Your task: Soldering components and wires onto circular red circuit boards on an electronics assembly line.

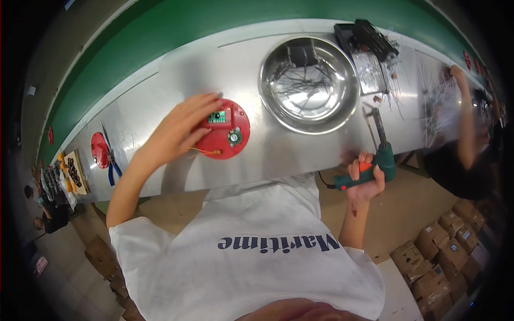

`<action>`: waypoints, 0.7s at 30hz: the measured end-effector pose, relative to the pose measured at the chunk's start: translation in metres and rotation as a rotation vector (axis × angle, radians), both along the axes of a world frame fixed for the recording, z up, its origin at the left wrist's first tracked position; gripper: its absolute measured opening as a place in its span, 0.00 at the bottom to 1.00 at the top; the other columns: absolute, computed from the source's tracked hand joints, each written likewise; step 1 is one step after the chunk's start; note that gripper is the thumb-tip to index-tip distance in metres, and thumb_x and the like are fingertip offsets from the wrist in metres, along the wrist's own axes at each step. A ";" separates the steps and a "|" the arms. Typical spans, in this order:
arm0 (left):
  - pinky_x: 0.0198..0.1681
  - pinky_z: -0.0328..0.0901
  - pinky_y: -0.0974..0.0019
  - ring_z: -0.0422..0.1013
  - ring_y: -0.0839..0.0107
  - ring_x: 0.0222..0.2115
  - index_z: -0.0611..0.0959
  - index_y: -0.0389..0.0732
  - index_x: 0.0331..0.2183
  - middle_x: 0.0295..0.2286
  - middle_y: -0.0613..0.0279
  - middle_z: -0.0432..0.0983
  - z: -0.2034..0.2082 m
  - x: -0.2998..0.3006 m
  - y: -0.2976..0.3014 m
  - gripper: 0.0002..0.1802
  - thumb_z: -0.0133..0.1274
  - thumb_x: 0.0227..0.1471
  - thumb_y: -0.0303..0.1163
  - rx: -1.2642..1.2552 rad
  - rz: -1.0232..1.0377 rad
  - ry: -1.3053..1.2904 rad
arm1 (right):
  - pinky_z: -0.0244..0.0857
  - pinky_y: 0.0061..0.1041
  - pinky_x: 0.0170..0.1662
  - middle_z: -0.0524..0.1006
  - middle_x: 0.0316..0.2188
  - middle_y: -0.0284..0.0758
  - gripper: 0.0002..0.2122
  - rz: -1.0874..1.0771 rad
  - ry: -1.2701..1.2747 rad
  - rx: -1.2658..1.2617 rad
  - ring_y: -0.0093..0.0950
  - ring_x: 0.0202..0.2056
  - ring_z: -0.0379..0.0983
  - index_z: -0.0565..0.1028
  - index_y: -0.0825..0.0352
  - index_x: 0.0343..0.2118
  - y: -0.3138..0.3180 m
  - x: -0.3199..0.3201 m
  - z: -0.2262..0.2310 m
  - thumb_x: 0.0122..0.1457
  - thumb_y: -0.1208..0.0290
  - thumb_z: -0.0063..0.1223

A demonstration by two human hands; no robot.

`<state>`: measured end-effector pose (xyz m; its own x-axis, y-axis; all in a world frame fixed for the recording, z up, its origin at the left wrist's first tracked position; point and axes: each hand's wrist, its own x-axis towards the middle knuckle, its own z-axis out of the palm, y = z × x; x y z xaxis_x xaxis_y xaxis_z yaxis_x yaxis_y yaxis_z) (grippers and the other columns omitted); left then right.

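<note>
A round red plastic housing (pixel 235 152) lies on the metal table. It carries a green circuit board (pixel 216 117), a small round part on a second board (pixel 234 137), and thin orange wires (pixel 206 152) at its lower left. My left hand (pixel 174 128) rests over the housing's left side, fingers stretched out and thumb apart from them. The fingertips touch it near the green board. At the table's front edge, my right hand (pixel 367 179) is wrapped around the handle of a green soldering gun (pixel 384 160). Its tip points away from me, beside the steel bowl.
A steel bowl (pixel 273 115) holds dark wires and a black piece. Right of it stand a black device (pixel 375 40) and loose wires. On the left lie another red housing (pixel 99 150) and blue-handled pliers (pixel 112 171). A co-worker's arm (pixel 466 117) reaches in at far right. Cardboard boxes (pixel 433 283) stand below.
</note>
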<state>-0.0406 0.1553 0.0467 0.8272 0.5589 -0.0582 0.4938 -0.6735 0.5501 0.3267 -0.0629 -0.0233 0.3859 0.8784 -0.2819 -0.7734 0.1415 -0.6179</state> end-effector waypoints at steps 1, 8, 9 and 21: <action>0.56 0.60 0.57 0.61 0.55 0.55 0.73 0.41 0.50 0.53 0.53 0.65 0.004 0.010 0.002 0.25 0.54 0.48 0.24 -0.014 0.036 -0.080 | 0.54 0.23 0.23 0.67 0.34 0.40 0.14 0.025 -0.013 0.027 0.25 0.18 0.60 0.67 0.70 0.34 -0.001 0.002 -0.001 0.51 0.63 0.49; 0.46 0.65 0.58 0.69 0.54 0.43 0.79 0.37 0.39 0.40 0.56 0.73 0.022 0.113 0.006 0.13 0.52 0.50 0.29 -0.029 -0.003 -0.089 | 0.55 0.25 0.23 0.67 0.34 0.41 0.13 0.037 -0.050 0.058 0.27 0.18 0.62 0.67 0.70 0.33 -0.007 0.005 -0.011 0.51 0.64 0.48; 0.42 0.66 0.58 0.69 0.55 0.39 0.79 0.36 0.36 0.37 0.56 0.73 0.014 0.128 0.007 0.11 0.53 0.49 0.30 0.100 -0.029 -0.046 | 0.55 0.25 0.23 0.67 0.34 0.41 0.13 0.034 -0.057 0.039 0.28 0.18 0.62 0.67 0.70 0.33 -0.007 0.005 -0.010 0.51 0.64 0.47; 0.33 0.67 0.58 0.71 0.56 0.31 0.75 0.35 0.28 0.27 0.54 0.70 -0.039 0.179 0.020 0.03 0.50 0.47 0.25 0.410 -0.138 0.040 | 0.56 0.27 0.25 0.68 0.34 0.38 0.13 0.073 -0.104 0.028 0.29 0.18 0.64 0.67 0.67 0.32 -0.007 0.004 -0.017 0.50 0.62 0.48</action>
<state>0.1384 0.1755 0.0081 0.8972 0.4271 0.1119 0.3996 -0.8933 0.2056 0.3308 -0.0695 -0.0399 0.3468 0.9121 -0.2187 -0.7146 0.1059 -0.6915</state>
